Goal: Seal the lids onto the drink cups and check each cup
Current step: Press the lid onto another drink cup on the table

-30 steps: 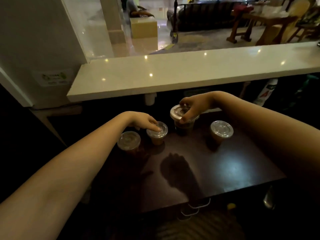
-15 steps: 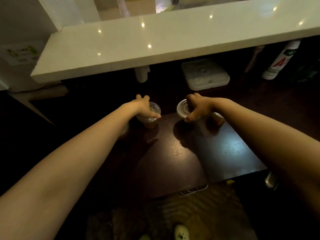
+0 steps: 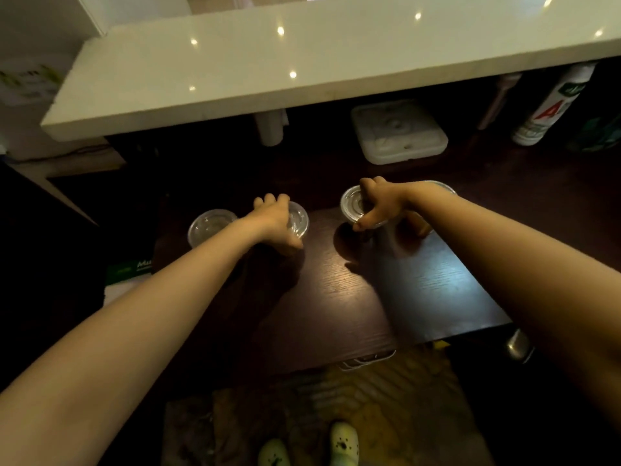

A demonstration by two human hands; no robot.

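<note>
Covering 1 cup (image 3: 445,187), right forearm (image 3: 487,237), white container (image 3: 400,132) behind, bottle (image 3: 551,105) far right

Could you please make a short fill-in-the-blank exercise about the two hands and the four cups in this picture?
1. The left hand grips the second cup from the left by its ___.
2. The right hand grips the third cup, so ___ cups are in no hand.
3. The right forearm partly hides one cup; counted from the left, it is number ___.
Missing words: lid; two; four.
</note>
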